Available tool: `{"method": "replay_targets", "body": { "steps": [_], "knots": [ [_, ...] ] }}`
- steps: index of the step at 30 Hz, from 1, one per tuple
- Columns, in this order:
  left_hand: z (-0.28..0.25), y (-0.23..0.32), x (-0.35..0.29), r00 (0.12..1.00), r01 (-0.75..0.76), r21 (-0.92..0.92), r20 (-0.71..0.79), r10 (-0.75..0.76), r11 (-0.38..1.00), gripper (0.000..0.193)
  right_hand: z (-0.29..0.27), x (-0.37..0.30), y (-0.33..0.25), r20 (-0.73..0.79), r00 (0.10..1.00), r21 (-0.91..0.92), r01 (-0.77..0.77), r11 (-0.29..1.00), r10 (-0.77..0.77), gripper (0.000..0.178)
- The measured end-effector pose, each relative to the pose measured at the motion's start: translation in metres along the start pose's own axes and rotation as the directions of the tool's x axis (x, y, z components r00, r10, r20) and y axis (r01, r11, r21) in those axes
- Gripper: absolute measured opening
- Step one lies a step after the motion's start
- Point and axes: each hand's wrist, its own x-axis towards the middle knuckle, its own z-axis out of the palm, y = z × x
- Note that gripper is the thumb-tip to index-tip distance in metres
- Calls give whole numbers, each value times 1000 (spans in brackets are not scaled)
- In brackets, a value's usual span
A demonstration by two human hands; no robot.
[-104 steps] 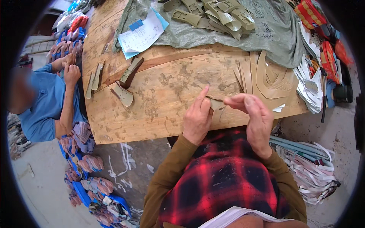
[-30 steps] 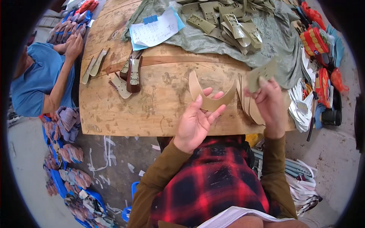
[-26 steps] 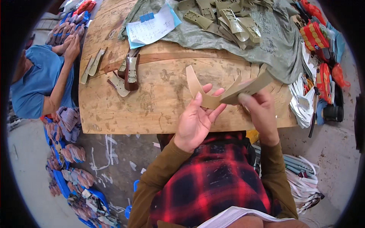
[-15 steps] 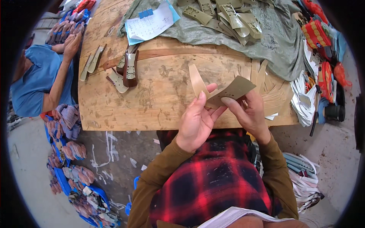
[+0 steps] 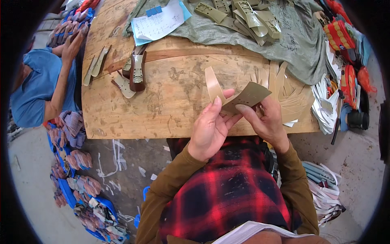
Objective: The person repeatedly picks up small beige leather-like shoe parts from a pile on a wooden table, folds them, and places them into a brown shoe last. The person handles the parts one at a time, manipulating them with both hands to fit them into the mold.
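The right hand's (image 5: 268, 124) thumb and fingers grasp an olive plate (image 5: 250, 96) dotted with small holes, while the left hand (image 5: 209, 128), palm up, pinches a tan curved strip (image 5: 213, 83) between thumb and fingers. The plate is held just above the near edge of the bench (image 5: 174, 116), its lower end overlapping the strip at the left fingers.

The plate's long axis slants from lower left to upper right, its broad end pointing away from the person and to the right. The strip's visible arm points away from the person, leaning slightly left; the rest passes behind the plate.

Beyond the hands, tan strips (image 5: 290, 99) fan out on the right of the bench. To the left lie brown-sided pieces (image 5: 138, 75) with olive tops and, farther left, slim olive pieces (image 5: 100, 61). A grey-green sheet (image 5: 302, 53) across the far side bears a heap of olive pieces (image 5: 260, 24), with a clipped paper (image 5: 158, 24) at its left.

On the floor at lower left, blue trays (image 5: 67, 194) hold bundles of pinkish and grey pieces (image 5: 85, 185). A red patterned package (image 5: 339, 37) sits at far right, its contents hidden. At left, a co-worker in a blue shirt (image 5: 46, 87) raises both hands.
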Motion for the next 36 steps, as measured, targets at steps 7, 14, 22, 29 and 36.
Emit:
{"method": "replay_targets", "body": {
  "steps": [7,14,22,29,36],
  "knots": [
    [1,0,0,998,-17,30,55,15,999,43,-2,1,-5,15,989,-124,150,981,-149,36],
    [11,43,-5,948,-282,704,98,304,652,26,4,-11,1,-43,862,-256,480,839,-506,38],
    [23,33,-21,730,-336,915,402,553,-222,14,5,-15,-5,34,855,-386,488,783,-517,30],
    [26,25,-29,751,-350,882,466,467,-316,21,11,-19,-1,-29,884,-408,416,813,-467,29],
    [23,27,-26,731,-422,823,557,394,-381,32,15,-19,1,-47,898,-420,379,824,-437,27]
  ]
}}
